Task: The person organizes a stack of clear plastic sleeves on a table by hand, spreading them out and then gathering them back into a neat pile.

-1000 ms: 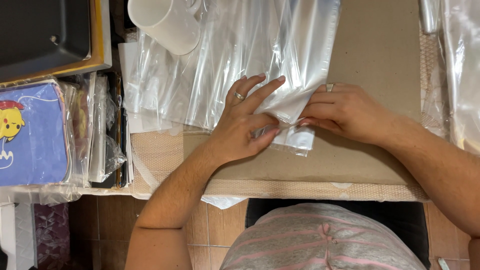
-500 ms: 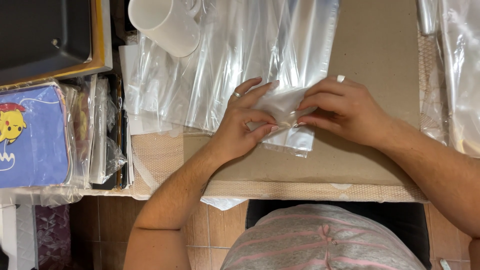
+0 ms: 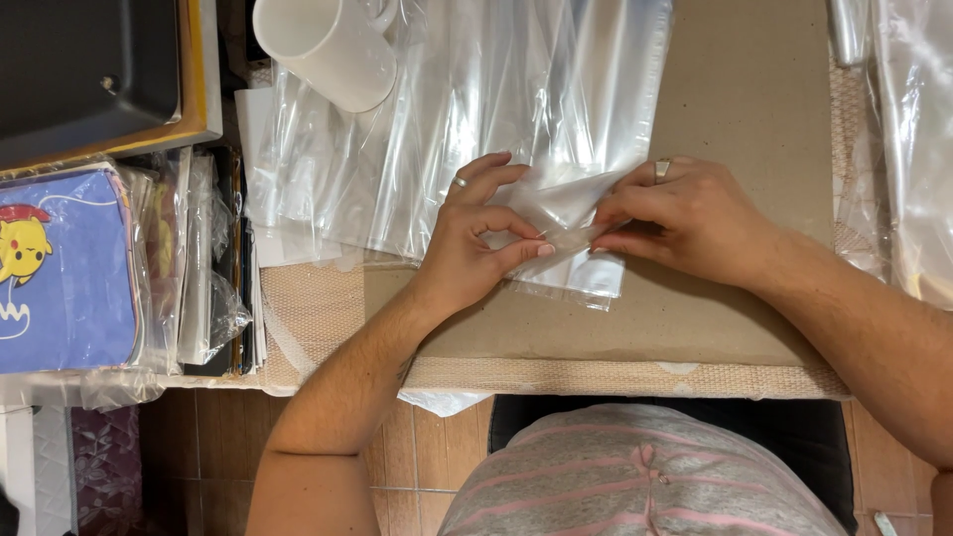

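Observation:
A clear plastic bag (image 3: pixel 556 109) lies on a brown cardboard sheet (image 3: pixel 754 109) over the table. My left hand (image 3: pixel 476 238) pinches the bag's near edge between thumb and forefinger, a ring on one finger. My right hand (image 3: pixel 685 218), also ringed, pinches the same edge from the right. Between the two hands the edge is pulled up into a narrow fold (image 3: pixel 571 238). The bag's lower corner (image 3: pixel 586 288) lies flat below the fold.
A white cup (image 3: pixel 328 45) lies on its side at the top left on more clear bags (image 3: pixel 318 179). A dark tray (image 3: pixel 89 69), a blue pouch (image 3: pixel 60 268) and stacked packets (image 3: pixel 204 268) fill the left. More plastic film (image 3: pixel 913 149) lies at the right.
My left hand has gone from lying flat on the bag to pinching its edge. My right hand shifted slightly right and the edge now stands in a fold between them.

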